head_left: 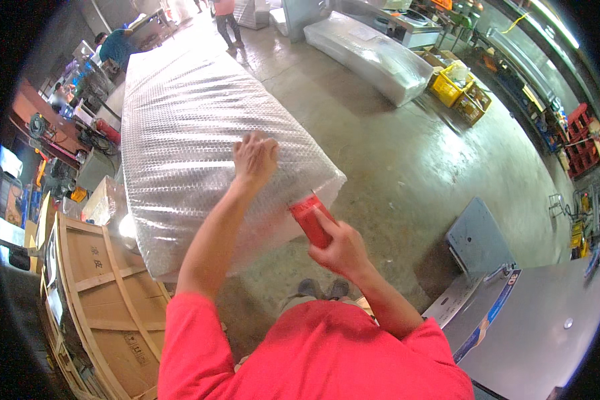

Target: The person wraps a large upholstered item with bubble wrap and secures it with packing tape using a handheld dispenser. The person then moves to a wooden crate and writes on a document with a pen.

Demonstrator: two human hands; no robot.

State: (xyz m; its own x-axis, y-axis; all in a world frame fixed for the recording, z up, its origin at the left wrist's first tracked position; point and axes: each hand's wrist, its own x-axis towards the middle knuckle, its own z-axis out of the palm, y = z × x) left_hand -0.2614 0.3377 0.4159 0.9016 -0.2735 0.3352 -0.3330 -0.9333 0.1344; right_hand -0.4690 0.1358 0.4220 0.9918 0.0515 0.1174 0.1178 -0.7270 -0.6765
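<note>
A long, large bundle covered in clear bubble wrap (pixel 180 133) stretches away in front of me, its near right corner close to my hands. Over its near part is my left hand (pixel 255 160), fingers curled in and tips hidden, so what they hold, if anything, does not show. My right hand (pixel 343 250) is closed around a red block-shaped hand tool (pixel 311 220), just beside the wrap's near right edge. A thin pointed bit sticks out from the tool's far end; its exact kind is unclear.
Left of me stands a wood-framed cardboard crate (pixel 117 300). At right are a metal cabinet (pixel 540 327) and a grey panel (pixel 480 237). Another wrapped bundle (pixel 370 57) lies on the floor beyond, near yellow crates (pixel 452 83). People stand farther back.
</note>
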